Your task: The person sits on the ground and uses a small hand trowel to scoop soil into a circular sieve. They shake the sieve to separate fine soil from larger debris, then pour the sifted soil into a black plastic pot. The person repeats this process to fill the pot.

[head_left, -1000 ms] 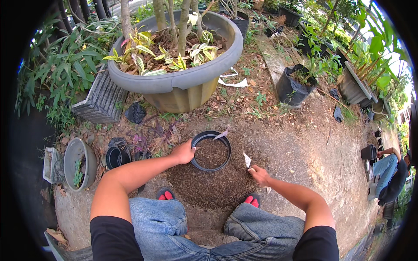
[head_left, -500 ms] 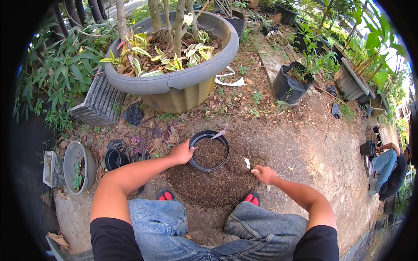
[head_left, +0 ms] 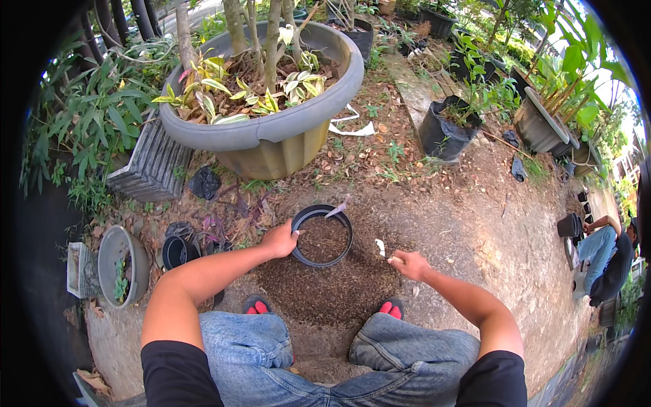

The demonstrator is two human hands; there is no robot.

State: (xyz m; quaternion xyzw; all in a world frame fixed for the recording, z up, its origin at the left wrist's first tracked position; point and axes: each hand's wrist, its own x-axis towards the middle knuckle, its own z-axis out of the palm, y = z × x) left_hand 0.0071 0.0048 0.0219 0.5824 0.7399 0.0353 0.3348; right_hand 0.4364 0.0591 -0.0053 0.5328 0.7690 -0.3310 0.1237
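Observation:
My left hand [head_left: 281, 240] grips the left rim of a round black plant pot [head_left: 350, 239], thumb over the edge. Brown, crumbly soil [head_left: 321, 241] lies inside it, and a thin pale-purple piece [head_left: 337, 207] leans at its far rim. The pot stands on a spread heap of dark soil mix [head_left: 319, 292]. To the right of it, my right hand [head_left: 409, 265] is closed low over the heap's edge. From its fingers sticks a small thing with a white end [head_left: 380, 247], too small to make out.
A big round planter [head_left: 271, 146] with thin trunks stands ahead. At left are a grey bowl-shaped pot [head_left: 139, 264] and a small black pot [head_left: 178, 251]. A black grow bag [head_left: 447, 132] sits ahead right. Far right, another person [head_left: 603, 254] sits by black pots.
My right hand and the white-ended thing have moved slightly forward. My left hand keeps its grip on the pot's rim. The whole view has shifted a little.

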